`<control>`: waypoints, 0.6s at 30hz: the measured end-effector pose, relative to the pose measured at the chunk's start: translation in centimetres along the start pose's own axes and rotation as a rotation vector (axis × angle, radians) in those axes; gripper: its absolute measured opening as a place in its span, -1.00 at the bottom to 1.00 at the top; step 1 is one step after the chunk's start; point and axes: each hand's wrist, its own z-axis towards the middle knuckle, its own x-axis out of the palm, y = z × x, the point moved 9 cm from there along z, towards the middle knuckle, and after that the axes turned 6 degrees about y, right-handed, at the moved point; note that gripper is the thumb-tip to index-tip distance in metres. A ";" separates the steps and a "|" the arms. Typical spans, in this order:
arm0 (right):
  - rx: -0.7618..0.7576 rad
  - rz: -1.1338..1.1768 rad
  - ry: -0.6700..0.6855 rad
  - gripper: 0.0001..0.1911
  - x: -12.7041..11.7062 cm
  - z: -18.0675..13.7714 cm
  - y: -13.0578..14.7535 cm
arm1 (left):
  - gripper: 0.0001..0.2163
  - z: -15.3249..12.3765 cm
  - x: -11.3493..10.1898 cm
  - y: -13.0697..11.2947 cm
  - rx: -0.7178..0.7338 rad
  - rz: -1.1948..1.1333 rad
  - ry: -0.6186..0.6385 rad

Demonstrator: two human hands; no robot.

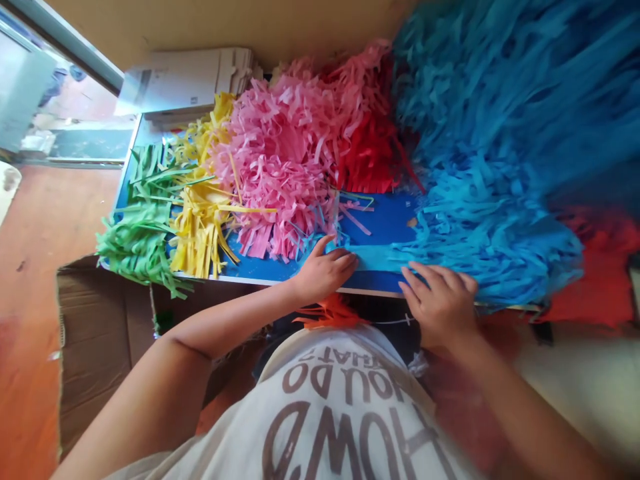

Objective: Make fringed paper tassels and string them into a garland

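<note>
My left hand (325, 270) lies flat with fingers stretched out on a light blue fringed paper strip (380, 257) at the front edge of a blue table (385, 217). My right hand (440, 300) rests beside it, fingers curled down onto the same strip where it meets a big heap of blue paper fringe (490, 167). Whether the right fingers pinch the paper is unclear.
Piles of fringe lie across the table: green (137, 227), yellow (203, 213), pink (285, 167), red (370, 157). White folded boxes (185, 83) stack at the back. An open cardboard box (95, 347) stands on the floor left. An orange scrap (327, 312) lies by my shirt.
</note>
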 end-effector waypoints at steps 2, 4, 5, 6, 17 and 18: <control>-0.102 0.030 0.004 -0.76 -0.1 1.0 0.8 | -0.71 -0.1 0.0 0.0 -0.006 -0.025 0.004; -0.177 0.074 0.031 -0.81 0.5 2.5 1.8 | -0.71 0.0 -0.2 0.1 -0.025 -0.049 0.016; -0.196 0.098 0.041 -0.82 0.8 3.3 2.1 | -0.71 0.1 -0.3 0.1 -0.034 -0.059 0.023; -0.207 0.128 0.043 -0.81 1.1 3.9 2.3 | -0.72 0.2 -0.5 0.1 -0.044 -0.068 0.028; -0.180 0.244 -0.043 -0.78 1.6 4.8 1.2 | -0.76 1.3 0.6 1.3 -0.223 -0.091 -0.002; -0.220 0.221 -0.057 -0.72 1.3 4.4 1.6 | -0.76 1.0 0.6 1.1 -0.233 -0.077 0.007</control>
